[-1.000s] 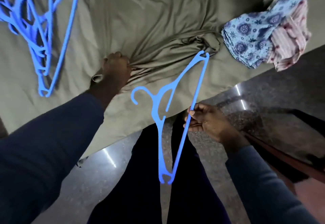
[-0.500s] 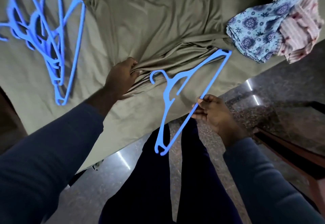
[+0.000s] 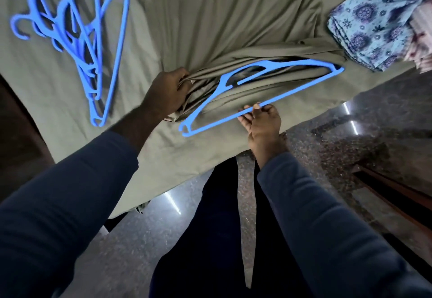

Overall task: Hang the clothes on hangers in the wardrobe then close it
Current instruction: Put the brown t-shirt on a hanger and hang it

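An olive T-shirt [image 3: 224,21] lies spread on the olive-covered bed. My left hand [image 3: 167,92] grips the bunched hem of the shirt and lifts it open. My right hand [image 3: 261,122] pinches the bottom bar of a blue plastic hanger [image 3: 287,94]. The hanger lies nearly flat, and its hook end is hidden inside the shirt's opened hem. One shoulder tip of the hanger points toward me, the other toward the patterned clothes.
Several blue hangers [image 3: 88,40] lie in a heap on the bed sheet [image 3: 46,101] at the left. A folded blue floral cloth [image 3: 371,21] and a pink striped garment [image 3: 420,31] sit at the right. The bed edge runs diagonally; dark polished floor [image 3: 350,138] and my legs are below.
My right hand has swung the hanger from hanging downward to nearly flat and pushed its hook into the shirt's hem. My left hand keeps its grip on the hem.
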`<move>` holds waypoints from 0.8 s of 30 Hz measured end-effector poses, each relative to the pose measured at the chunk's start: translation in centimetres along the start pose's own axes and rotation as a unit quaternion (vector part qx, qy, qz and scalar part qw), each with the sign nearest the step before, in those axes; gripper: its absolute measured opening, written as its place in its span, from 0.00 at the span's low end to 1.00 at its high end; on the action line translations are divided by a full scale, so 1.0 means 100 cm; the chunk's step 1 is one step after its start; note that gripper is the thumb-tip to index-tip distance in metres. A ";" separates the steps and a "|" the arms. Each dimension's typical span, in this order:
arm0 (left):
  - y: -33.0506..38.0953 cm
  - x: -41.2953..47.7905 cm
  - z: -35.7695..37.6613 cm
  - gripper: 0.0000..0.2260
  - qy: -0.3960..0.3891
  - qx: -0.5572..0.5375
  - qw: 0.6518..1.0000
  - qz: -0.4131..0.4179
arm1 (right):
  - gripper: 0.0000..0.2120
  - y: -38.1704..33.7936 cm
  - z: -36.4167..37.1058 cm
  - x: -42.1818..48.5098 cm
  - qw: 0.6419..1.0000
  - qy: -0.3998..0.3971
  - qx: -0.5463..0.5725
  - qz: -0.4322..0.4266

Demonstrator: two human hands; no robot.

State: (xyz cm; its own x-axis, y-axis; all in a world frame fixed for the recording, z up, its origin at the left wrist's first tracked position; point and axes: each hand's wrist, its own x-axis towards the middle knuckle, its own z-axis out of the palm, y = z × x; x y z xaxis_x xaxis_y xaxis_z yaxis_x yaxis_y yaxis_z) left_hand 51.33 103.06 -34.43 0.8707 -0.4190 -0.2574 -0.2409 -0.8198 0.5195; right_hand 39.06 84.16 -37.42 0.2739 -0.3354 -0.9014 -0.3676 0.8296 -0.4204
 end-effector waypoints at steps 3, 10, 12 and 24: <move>-0.004 -0.003 -0.003 0.12 0.003 0.022 0.999 0.024 | 0.11 -0.004 0.019 0.006 0.999 0.001 0.046 -0.003; 0.002 -0.009 -0.001 0.09 -0.008 0.038 0.997 0.065 | 0.10 -0.001 0.059 0.010 0.996 -0.061 0.013 0.068; 0.008 -0.016 0.008 0.08 -0.030 0.043 0.994 0.101 | 0.09 0.000 0.063 0.008 0.992 -0.092 -0.037 0.081; 0.064 0.048 0.048 0.23 0.024 0.033 0.998 0.037 | 0.11 -0.035 0.043 0.024 0.977 -0.061 -0.203 0.033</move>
State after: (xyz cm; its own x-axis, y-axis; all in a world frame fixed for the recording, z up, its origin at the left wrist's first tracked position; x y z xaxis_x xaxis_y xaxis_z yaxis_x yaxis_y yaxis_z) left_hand 51.89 93.91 -36.25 0.8688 -0.4615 -0.1793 -0.3318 -0.8115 0.4810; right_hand 44.86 82.38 -37.71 0.3319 -0.2112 -0.9194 -0.7036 0.5937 -0.3904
